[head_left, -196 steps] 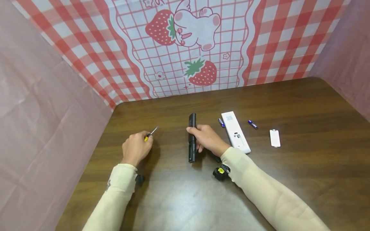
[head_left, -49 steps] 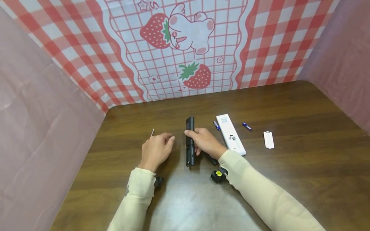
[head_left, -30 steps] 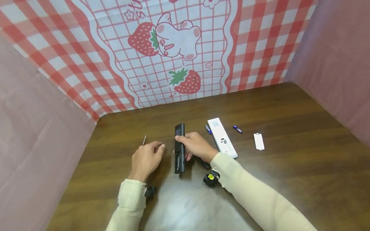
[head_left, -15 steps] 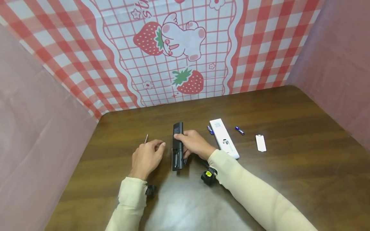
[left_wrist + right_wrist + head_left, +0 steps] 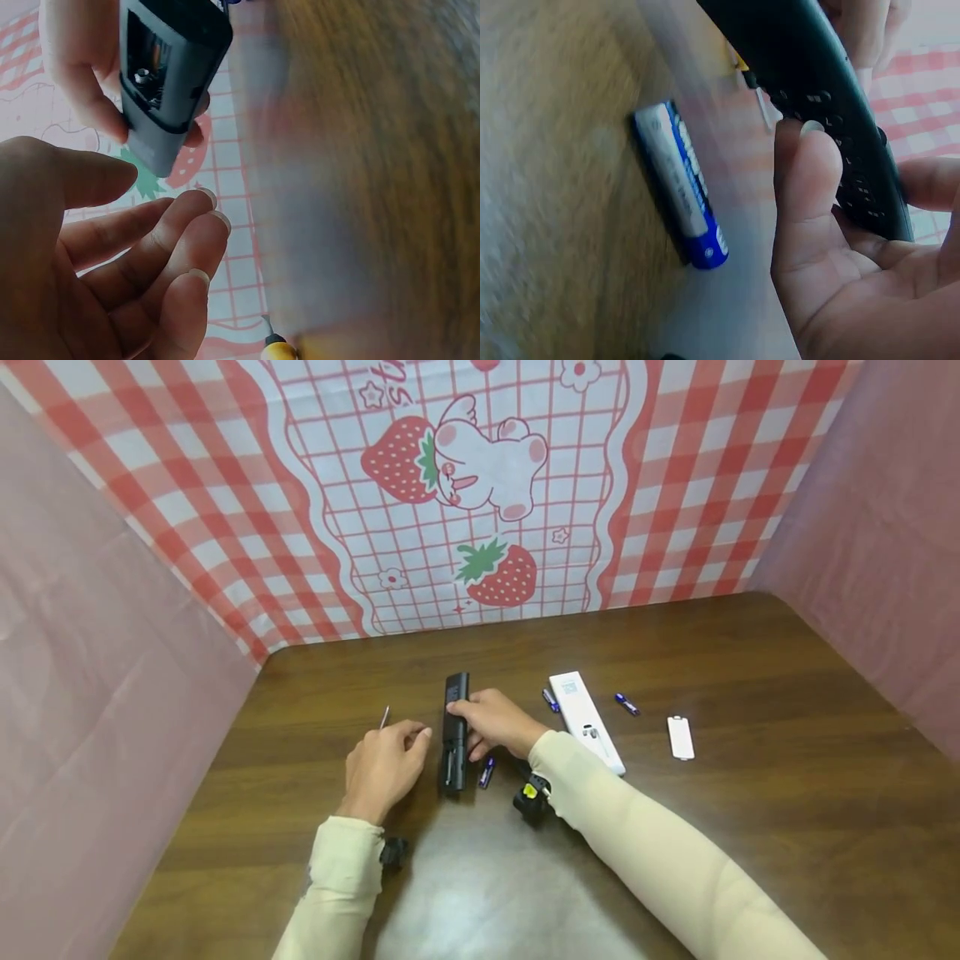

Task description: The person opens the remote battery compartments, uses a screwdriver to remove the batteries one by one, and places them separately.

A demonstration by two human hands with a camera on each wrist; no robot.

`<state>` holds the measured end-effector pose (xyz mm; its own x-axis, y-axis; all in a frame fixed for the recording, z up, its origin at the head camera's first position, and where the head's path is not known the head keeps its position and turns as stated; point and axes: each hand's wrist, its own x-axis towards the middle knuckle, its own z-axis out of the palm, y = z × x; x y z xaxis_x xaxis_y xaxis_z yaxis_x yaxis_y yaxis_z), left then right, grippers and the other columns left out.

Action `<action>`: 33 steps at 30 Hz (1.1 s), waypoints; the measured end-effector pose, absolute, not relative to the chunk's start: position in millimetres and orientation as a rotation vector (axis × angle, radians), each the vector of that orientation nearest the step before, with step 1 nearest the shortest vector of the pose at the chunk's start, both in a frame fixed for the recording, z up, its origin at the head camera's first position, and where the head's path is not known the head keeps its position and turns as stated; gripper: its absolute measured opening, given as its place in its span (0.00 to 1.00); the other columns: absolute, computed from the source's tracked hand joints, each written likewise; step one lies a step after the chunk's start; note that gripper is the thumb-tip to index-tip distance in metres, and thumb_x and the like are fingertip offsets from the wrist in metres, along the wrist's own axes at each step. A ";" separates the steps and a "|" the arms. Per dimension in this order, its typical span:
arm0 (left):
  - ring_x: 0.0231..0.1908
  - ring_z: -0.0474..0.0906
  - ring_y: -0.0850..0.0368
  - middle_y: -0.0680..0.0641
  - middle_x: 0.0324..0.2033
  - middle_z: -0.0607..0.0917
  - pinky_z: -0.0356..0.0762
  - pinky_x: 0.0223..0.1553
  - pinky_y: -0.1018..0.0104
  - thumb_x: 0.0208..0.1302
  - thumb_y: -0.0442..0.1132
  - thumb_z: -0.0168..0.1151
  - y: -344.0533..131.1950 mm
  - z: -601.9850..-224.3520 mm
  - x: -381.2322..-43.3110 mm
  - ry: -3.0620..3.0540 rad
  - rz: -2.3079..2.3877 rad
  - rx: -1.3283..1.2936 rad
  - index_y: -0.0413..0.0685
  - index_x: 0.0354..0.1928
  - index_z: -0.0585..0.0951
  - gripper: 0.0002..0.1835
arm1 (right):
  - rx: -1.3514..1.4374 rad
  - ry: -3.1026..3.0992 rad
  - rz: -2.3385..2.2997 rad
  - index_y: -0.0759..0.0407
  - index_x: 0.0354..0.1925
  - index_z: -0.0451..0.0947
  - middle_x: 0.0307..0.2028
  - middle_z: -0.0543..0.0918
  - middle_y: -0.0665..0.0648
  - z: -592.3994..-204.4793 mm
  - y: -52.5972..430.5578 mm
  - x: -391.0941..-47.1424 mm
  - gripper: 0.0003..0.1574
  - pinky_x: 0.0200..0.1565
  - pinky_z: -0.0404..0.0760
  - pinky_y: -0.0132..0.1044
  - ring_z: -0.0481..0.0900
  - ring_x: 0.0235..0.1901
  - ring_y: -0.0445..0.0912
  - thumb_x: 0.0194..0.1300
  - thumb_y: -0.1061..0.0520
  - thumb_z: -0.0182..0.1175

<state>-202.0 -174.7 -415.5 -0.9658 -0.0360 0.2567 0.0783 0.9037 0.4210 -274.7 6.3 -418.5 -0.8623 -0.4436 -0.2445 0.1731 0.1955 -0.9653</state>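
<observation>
My right hand (image 5: 497,720) grips a black remote control (image 5: 455,714), thumb across its back and fingers against its button side. The remote's battery compartment (image 5: 146,64) is uncovered, with metal contacts showing inside. On the table just right of the remote lies a blue-and-silver battery (image 5: 676,184). My left hand (image 5: 384,768) is left of the remote, palm and loosely bent fingers holding nothing in the left wrist view. Beyond it lies a small tool with a yellow handle (image 5: 279,350) and thin metal tip (image 5: 385,717); the hand hides the handle from the head view.
Right of my right hand lies a white remote control (image 5: 581,714), its battery compartment uncovered. A blue battery (image 5: 551,700) sits at its left side, another battery (image 5: 627,703) to its right. Farther right is a white battery cover (image 5: 680,737). A patterned cloth (image 5: 480,510) hangs behind the table.
The yellow-handled tool, earlier in my left hand, now lies on the table. My left hand has come closer to the remote. A battery now shows on the table beside the black remote.
</observation>
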 end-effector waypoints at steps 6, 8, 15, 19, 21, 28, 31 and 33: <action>0.33 0.85 0.49 0.56 0.32 0.88 0.77 0.31 0.49 0.70 0.54 0.58 -176.3 -415.7 -202.5 -2.814 -0.630 -0.022 0.58 0.46 0.89 0.15 | -0.212 2.026 -1.652 0.71 0.46 0.74 0.27 0.82 0.62 -419.0 3.3 -281.5 0.21 0.22 0.83 0.38 0.79 0.16 0.46 0.73 0.51 0.55; 0.33 0.85 0.49 0.56 0.32 0.88 0.77 0.31 0.49 0.70 0.54 0.58 -176.6 -415.6 -202.7 -2.816 -0.629 -0.023 0.58 0.46 0.89 0.15 | -0.192 2.039 -1.647 0.71 0.44 0.74 0.26 0.81 0.61 -419.1 2.6 -283.0 0.19 0.21 0.82 0.37 0.79 0.15 0.45 0.72 0.53 0.55; 0.32 0.84 0.51 0.56 0.32 0.88 0.77 0.30 0.51 0.71 0.54 0.58 -176.1 -416.7 -203.5 -2.830 -0.635 -0.033 0.57 0.46 0.89 0.15 | -0.133 2.061 -1.609 0.73 0.44 0.75 0.27 0.82 0.64 -418.5 -0.9 -284.3 0.16 0.23 0.83 0.37 0.80 0.16 0.46 0.72 0.57 0.56; 0.33 0.84 0.51 0.56 0.32 0.88 0.77 0.30 0.51 0.71 0.54 0.58 -176.2 -418.1 -203.5 -2.836 -0.630 -0.027 0.57 0.46 0.89 0.15 | -0.150 2.049 -1.585 0.73 0.45 0.75 0.27 0.83 0.64 -419.7 -4.1 -284.1 0.16 0.24 0.84 0.38 0.82 0.18 0.47 0.73 0.58 0.56; 0.33 0.85 0.51 0.56 0.33 0.88 0.77 0.30 0.51 0.70 0.54 0.58 -176.3 -418.1 -203.6 -2.838 -0.623 -0.031 0.57 0.46 0.89 0.15 | -0.161 2.052 -1.576 0.73 0.45 0.75 0.27 0.83 0.64 -420.2 -5.7 -284.0 0.16 0.24 0.84 0.37 0.82 0.18 0.47 0.73 0.58 0.55; 0.34 0.85 0.50 0.56 0.33 0.88 0.78 0.31 0.50 0.71 0.54 0.58 -176.1 -417.5 -205.2 -2.827 -0.591 -0.051 0.57 0.46 0.89 0.15 | -0.196 2.102 -1.571 0.73 0.44 0.76 0.24 0.81 0.62 -422.4 -9.4 -282.7 0.15 0.24 0.84 0.37 0.82 0.17 0.46 0.74 0.58 0.56; 0.34 0.85 0.50 0.57 0.33 0.88 0.78 0.31 0.50 0.71 0.54 0.58 -175.5 -418.8 -204.8 -2.828 -0.601 -0.056 0.57 0.46 0.89 0.15 | -0.203 2.110 -1.587 0.73 0.42 0.77 0.23 0.81 0.61 -424.0 -10.9 -280.7 0.15 0.25 0.84 0.38 0.82 0.17 0.46 0.74 0.58 0.57; 0.34 0.85 0.50 0.57 0.33 0.88 0.78 0.31 0.50 0.70 0.54 0.58 -175.0 -420.0 -204.2 -2.830 -0.609 -0.056 0.57 0.46 0.89 0.15 | -0.201 2.112 -1.592 0.73 0.42 0.76 0.22 0.81 0.61 -425.5 -11.9 -279.4 0.15 0.25 0.84 0.38 0.83 0.17 0.46 0.74 0.59 0.57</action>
<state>-204.2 -175.0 -420.0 -0.9690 -0.0141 0.2467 0.0886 0.9122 0.4000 -279.4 -11.9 -425.5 -0.8719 -0.3956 -0.2885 0.1686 0.3106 -0.9355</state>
